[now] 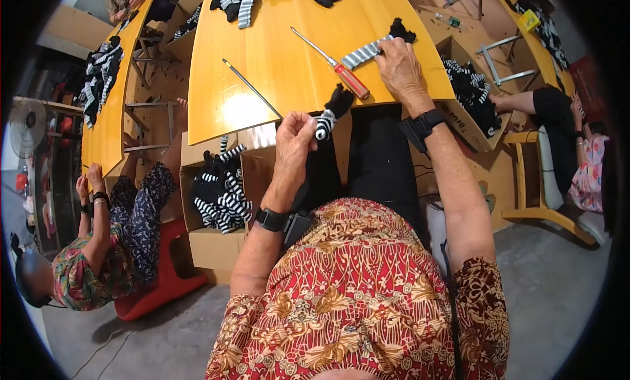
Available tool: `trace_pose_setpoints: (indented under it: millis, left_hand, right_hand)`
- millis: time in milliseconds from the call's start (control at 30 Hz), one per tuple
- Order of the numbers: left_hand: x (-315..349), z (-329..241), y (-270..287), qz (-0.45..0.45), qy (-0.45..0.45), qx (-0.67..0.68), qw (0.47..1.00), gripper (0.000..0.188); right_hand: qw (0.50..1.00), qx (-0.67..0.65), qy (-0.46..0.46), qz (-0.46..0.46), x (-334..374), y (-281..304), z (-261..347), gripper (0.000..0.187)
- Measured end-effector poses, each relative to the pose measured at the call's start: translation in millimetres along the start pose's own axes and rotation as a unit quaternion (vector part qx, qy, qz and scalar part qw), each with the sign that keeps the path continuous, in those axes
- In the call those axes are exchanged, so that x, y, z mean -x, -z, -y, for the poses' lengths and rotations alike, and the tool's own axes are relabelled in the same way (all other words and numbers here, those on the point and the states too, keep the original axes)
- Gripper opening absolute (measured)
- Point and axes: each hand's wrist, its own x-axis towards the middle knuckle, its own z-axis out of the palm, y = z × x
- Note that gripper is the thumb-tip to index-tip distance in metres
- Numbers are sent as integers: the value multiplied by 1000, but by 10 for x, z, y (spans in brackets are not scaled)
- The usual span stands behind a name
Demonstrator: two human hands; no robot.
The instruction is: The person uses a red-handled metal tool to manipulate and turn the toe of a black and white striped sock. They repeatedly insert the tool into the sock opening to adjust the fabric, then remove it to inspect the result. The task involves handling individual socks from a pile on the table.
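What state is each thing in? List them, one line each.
Left hand: closed on a small striped sock, held up at the table edge.
Right hand: flat, pressing another striped sock on the table.
Screwdriver: lying loose on the table.
Thin rod: lying flat, untouched.
Cardboard box: open, full of striped socks.

wooden table [275, 45] | on it: screwdriver [335, 65], metal rod [252, 89], striped sock [367, 50]

Head-worn fisheye, steeply downward, close
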Motion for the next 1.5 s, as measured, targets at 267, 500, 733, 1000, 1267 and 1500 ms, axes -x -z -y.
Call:
trace_pose_setpoints:
  millis: [267, 500, 733, 1000, 1267, 1500]
  left_hand:
    - [29, -82, -25, 17, 22, 51, 998, 18]
    - [81, -56, -62, 18, 79, 75, 994, 16]
    - [94, -64, -63, 12, 69, 103, 992, 17]
    - [51, -144, -157, -4, -23, 124, 992, 17]
    - [45, -171, -244, 1, -48, 115, 992, 14]
    - [63, -183, -265, 28, -50, 91, 994, 12]
  right_hand:
    - [990, -124, 27, -55, -472, -175, 258, 9]
    - [966, -124, 219, -58, -890, -615, 1134, 10]
    - [966, -133, 220, 9, -453, -245, 1053, 11]
    - [934, -324, 8, 151, 517, 728, 1097, 14]
    - [861, -457, -127, 183, 823, 592, 1104, 21]
    - [694, -629, -273, 222, 897, 513, 977, 19]
